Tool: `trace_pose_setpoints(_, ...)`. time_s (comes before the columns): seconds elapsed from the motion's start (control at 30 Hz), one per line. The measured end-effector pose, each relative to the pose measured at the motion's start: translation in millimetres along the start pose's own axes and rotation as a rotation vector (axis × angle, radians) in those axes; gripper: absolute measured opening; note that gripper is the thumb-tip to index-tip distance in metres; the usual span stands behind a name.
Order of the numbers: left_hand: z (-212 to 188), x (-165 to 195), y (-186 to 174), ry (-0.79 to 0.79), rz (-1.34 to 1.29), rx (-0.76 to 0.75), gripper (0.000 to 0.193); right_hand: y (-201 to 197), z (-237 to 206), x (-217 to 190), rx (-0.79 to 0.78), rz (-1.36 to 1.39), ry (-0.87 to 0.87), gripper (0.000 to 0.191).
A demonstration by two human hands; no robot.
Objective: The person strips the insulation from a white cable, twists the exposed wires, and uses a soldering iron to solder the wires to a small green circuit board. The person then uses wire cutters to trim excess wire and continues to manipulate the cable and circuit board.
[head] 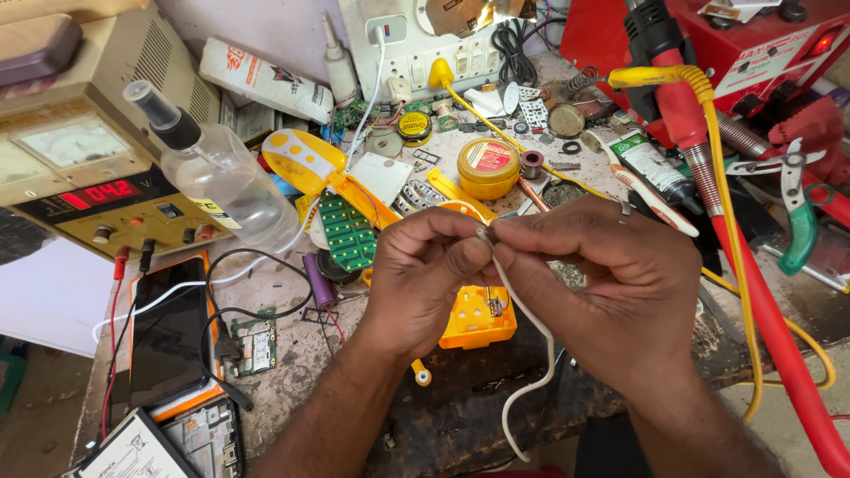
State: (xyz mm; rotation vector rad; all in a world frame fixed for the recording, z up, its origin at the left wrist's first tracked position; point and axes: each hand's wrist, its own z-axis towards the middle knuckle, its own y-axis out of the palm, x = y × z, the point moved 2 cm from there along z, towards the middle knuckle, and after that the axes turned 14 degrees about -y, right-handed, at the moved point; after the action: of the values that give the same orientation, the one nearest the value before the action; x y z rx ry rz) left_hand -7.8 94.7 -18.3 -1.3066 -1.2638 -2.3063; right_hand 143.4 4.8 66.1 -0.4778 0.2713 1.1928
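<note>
- Head view: we pinch a thin white wire [524, 329] between our left hand [423, 270] and right hand [611, 288], fingertips meeting above the yellow casing [478, 319].
- Its stripped tip is hidden by our fingers.
- From there it hangs downward, curving toward us, its long axis near vertical, off the workbench [460, 398] edge.

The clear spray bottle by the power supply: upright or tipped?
Tipped: the clear spray bottle leans against the power supply, nozzle pointing up-left.

clear spray bottle [221, 173] lying tilted | power supply [84, 168] behind it | black phone [168, 332] | round yellow tin [488, 165] | red soldering station [753, 44]
</note>
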Motion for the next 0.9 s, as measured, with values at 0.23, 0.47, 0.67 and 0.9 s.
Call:
trace_pose_setpoints(0.23, 0, 1, -1, 0.001, 0.027, 0.007, 0.013, -2, 3, 1, -0.031, -0.037, 0.003, 0.018)
trace_pose_setpoints(0.47, 1, 1, -4, 0.029, 0.053, 0.057, 0.012, -1, -2, 6, -0.043, 0.018, 0.039, 0.020)
trace_pose_setpoints(0.67, -1, 0, -4, 0.039, 0.056, 0.078, 0.011, 2, -8, 7, -0.011, 0.058, 0.069, 0.019)
trace_pose_setpoints(0.9, -1, -2, -3, 0.077, 0.056, 0.081, 0.013, 2, -12, 7, 0.003, 0.024, 0.092, 0.018)
